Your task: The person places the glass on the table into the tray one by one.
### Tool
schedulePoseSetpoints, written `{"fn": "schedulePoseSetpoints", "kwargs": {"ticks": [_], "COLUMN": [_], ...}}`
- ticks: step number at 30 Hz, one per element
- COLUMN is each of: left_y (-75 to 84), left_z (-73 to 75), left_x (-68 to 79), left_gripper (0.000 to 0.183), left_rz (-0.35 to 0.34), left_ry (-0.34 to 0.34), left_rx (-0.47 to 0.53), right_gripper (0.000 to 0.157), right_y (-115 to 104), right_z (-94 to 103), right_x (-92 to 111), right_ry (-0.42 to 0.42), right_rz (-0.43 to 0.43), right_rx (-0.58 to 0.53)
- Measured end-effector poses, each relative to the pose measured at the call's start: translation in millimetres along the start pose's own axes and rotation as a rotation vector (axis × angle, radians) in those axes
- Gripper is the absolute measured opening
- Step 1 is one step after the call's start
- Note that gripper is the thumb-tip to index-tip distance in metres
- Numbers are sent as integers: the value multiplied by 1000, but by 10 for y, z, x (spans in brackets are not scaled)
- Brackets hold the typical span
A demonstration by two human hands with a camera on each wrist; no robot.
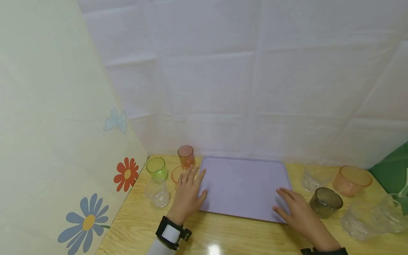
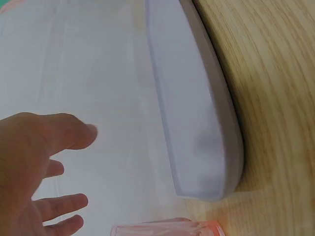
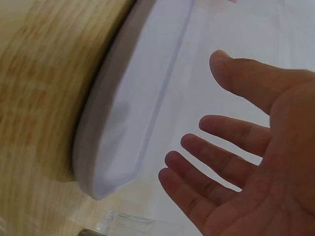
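A lilac rectangular tray [image 1: 243, 186] lies on the wooden table between my two hands. My left hand [image 1: 187, 196] is held over its left edge with the fingers spread and nothing in them. Over the near right corner is my right hand [image 1: 299, 212], fingers extended, thumb apart, also holding nothing. In the left wrist view the left thumb and fingers [image 2: 69, 132] stand away from the tray [image 2: 189, 108]. The right wrist view shows the right fingers [image 3: 231, 155] apart from the tray [image 3: 125, 113] too.
Left of the tray stand a green cup [image 1: 157, 170], a red tumbler [image 1: 186, 154], an orange-rimmed cup [image 1: 176, 173] and a clear glass [image 1: 159, 196]. On the right are an orange bowl [image 1: 352, 182], a smoky dark cup [image 1: 325, 205] and several clear glass vessels [image 1: 358, 223]. White sheeting hangs behind.
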State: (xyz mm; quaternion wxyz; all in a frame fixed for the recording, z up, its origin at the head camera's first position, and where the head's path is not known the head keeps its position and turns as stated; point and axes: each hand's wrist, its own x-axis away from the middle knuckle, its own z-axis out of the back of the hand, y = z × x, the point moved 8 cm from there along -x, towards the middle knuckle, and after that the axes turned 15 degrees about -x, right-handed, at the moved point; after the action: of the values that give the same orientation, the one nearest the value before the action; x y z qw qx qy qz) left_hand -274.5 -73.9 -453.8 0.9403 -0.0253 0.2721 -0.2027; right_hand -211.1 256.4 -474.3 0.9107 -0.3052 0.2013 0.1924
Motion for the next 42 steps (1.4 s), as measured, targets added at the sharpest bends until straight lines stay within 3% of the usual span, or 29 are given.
{"fn": "schedulePoseSetpoints", "kwargs": {"ticks": [10, 21, 33, 42], "left_y": [-164, -300, -503, -559], "left_z": [132, 108, 9, -119], "left_x": [-6, 15, 36, 89], "left_gripper": [53, 55, 72, 81], "left_rz": [76, 115, 202, 248], "left_ry": [170, 246, 241, 197], "left_rx": [70, 118, 115, 152], "right_gripper": [50, 41, 32, 35], "right_y": [86, 213, 334, 423], "right_z": [-2, -10, 54, 43], "right_x": [24, 80, 134, 154], "right_ry": [90, 94, 186, 108], "right_rz": [30, -41, -202, -325], "right_rx": [43, 35, -2, 9]}}
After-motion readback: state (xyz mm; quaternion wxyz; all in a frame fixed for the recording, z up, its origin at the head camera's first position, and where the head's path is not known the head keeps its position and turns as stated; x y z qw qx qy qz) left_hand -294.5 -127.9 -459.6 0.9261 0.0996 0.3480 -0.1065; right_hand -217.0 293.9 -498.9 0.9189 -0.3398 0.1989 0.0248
